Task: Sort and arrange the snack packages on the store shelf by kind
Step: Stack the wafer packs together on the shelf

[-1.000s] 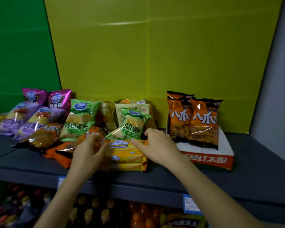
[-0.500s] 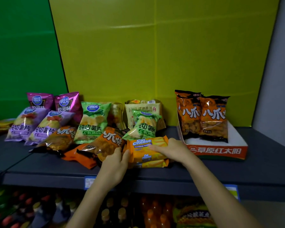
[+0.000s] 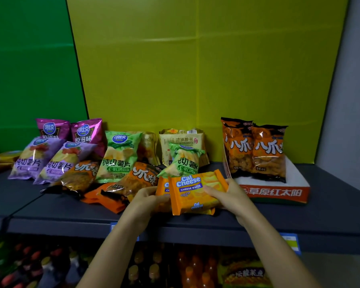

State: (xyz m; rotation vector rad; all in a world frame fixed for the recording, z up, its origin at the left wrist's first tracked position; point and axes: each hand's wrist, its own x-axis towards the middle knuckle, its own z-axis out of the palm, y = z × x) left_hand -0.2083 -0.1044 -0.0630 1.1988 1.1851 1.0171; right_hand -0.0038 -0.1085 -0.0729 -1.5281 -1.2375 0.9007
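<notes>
Low in the middle of the frame, my right hand (image 3: 230,196) has its fingers (image 3: 211,189) wrapped around the right end of the top cheese wafer pack (image 3: 193,191). My left hand (image 3: 148,199) holds the left side, where a second wafer pack (image 3: 162,187) peeks out from behind. I cannot tell how many packs are in the stack. It sits at the front edge of the shelf (image 3: 50,206), tipped up a little toward me.

I think the job now is to move these wafers as one bunch to a spot of their own. To do it well, I should squeeze from both ends so the slippery wrappers don't slide apart, and keep the bunch flat.

Just left of my left hand lie loose orange snack bags (image 3: 133,179), flopped over. Behind them stand green chip bags (image 3: 119,156) and, more to the left, purple chip bags (image 3: 42,161). At the right is a white and red box (image 3: 279,192) with two orange bags (image 3: 256,150) standing inside. The dark shelf between my hands and that box is bare, so I could set the wafers there. I must not bump the green bag (image 3: 183,163) right behind the wafers.
</notes>
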